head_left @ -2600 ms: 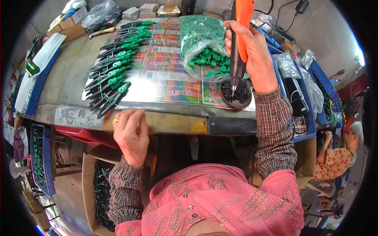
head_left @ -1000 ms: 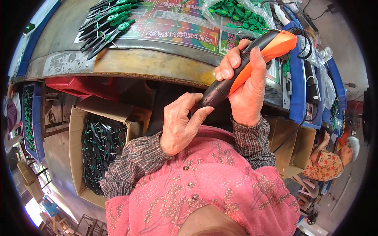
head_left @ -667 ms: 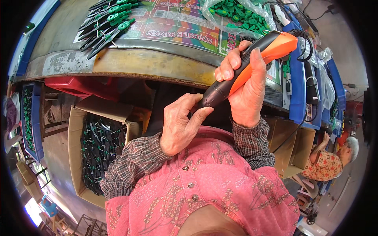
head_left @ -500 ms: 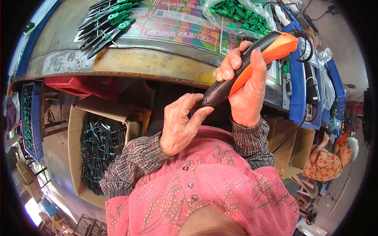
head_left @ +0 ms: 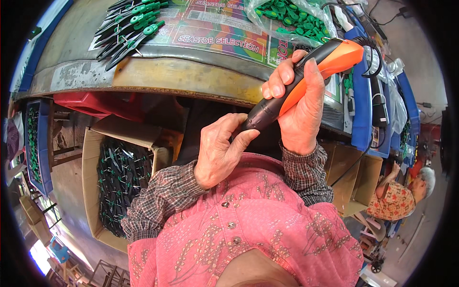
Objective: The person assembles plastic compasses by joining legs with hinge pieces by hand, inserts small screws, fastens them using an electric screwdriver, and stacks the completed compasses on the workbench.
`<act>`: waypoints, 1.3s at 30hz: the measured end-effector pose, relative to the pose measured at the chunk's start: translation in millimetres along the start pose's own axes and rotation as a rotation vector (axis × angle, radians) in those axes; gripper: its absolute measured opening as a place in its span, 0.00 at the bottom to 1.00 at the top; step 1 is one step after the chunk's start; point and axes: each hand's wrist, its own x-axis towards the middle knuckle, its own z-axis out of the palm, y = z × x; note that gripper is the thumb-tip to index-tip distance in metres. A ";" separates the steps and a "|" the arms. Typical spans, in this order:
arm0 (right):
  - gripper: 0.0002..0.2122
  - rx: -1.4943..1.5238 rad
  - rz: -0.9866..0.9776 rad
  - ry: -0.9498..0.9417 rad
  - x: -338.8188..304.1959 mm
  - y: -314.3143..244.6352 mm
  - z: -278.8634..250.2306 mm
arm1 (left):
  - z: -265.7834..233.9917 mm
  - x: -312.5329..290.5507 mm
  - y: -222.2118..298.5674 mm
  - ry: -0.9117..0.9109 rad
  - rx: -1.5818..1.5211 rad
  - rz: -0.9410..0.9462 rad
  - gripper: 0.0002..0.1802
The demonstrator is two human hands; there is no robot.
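In the head view, the right hand [head_left: 301,115] is wrapping its fingers firmly around a black-and-orange cylindrical power tool [head_left: 292,96], which is slanting across the curved near edge of a worn grey-and-yellow table [head_left: 167,74]. The left hand [head_left: 220,150] is pinching the tool's black nose between thumb and fingers — whether a smaller piece is sitting there, I cannot tell. Black-and-green, long-pointed pieces [head_left: 133,36] are lying overlapped on the table; green plastic pieces [head_left: 289,16] are spilling from a clear plastic bag [head_left: 326,16].
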 end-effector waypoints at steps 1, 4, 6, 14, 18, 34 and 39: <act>0.08 -0.004 0.001 -0.001 0.0 -0.2 -0.2 | 0.1 -0.2 0.2 0.000 0.000 -0.001 0.15; 0.07 -0.019 -0.002 0.005 -0.5 -1.0 1.0 | 0.6 -0.5 -0.2 0.003 -0.009 -0.001 0.15; 0.07 -0.029 -0.005 0.010 -0.7 -0.9 1.2 | 1.0 -0.6 -2.1 0.001 -0.012 0.009 0.15; 0.07 -0.018 0.007 0.018 -0.9 0.1 1.3 | -3.3 -1.2 2.8 -0.072 -0.087 -0.064 0.11; 0.08 -0.010 0.026 0.033 -0.9 -1.7 1.7 | -4.3 -0.7 3.3 -0.095 -0.071 -0.023 0.10; 0.09 -0.046 -0.004 -0.064 3.6 0.3 -1.3 | -8.5 2.9 -1.9 -0.179 -0.152 -0.127 0.16; 0.09 -0.059 -0.008 -0.075 3.3 -0.5 -1.5 | -8.4 4.1 -2.1 -0.229 -0.295 -0.199 0.16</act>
